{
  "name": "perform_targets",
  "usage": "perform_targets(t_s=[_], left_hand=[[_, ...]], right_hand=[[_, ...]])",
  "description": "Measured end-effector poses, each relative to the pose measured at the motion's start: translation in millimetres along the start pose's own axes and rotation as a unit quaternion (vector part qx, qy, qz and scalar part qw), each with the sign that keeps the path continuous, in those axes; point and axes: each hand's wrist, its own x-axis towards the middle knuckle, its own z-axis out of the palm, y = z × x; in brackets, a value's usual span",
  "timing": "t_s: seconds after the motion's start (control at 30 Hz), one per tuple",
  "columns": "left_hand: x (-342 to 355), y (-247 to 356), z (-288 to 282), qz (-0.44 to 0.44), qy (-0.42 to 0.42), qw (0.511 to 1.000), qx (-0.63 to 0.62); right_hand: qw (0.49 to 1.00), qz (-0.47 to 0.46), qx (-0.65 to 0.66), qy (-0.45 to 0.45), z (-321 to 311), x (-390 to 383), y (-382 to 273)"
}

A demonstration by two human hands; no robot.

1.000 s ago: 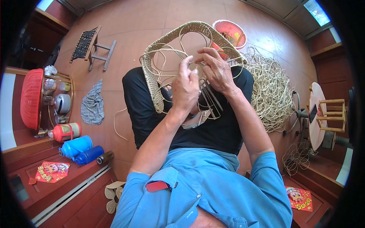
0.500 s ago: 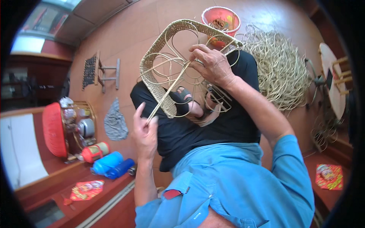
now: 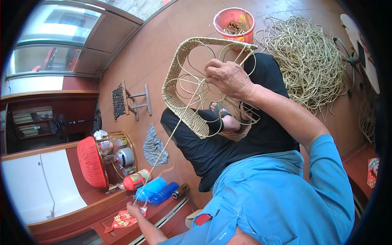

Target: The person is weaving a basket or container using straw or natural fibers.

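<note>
A partly woven cane basket frame rests across my black-trousered knees, with a closely woven curved band and thin loops of cane inside it. My right hand is closed on the bunched strands near the middle of the loops. From there a long cane strand runs taut down to the left. Its far end is in my left hand, closed and stretched out over the red bench at the lower left. The fingertips of my right hand are partly hidden behind its knuckles.
A large heap of loose cane lies on the floor at the right, beside a red bucket with more strands. Leftward are a small stool, a grey cloth, a red dome cover and several bottles, including a light blue one.
My left hand has swung far down and left, drawing the strand out long. My right hand stays at the frame's middle. The whole view has shifted, showing more of the left side.
</note>
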Motion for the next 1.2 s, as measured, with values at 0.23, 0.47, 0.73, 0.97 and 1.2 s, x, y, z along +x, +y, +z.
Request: perform_targets(t_s=[0.23,0.47,0.73,0.97,1.2], left_hand=[[16.4,124.4,-89.1,0.200,-0.181,0.960,0.069],[-191.2,484.1,-178.3,0.533,-0.021,0.727,-0.433],[-215.2,595.8,-196.7,0.630,-0.013,0.673,-0.387],[-166.2,639.0,-215.7,0.736,0.089,0.606,-0.288],[-131.7,700.3,-247.0,0.710,0.121,0.615,-0.323]], right_hand=[[0.999,0.040,0.016,-0.001,2.9,-0.2,-7.3],[0.999,0.034,0.002,0.013,3.8,-1.3,-12.3],[0.999,0.028,-0.021,0.024,4.8,-2.2,-9.7],[0.998,0.026,0.011,0.060,2.8,-1.8,-11.1],[0.996,0.076,0.037,0.037,-2.5,-4.0,-11.0]])
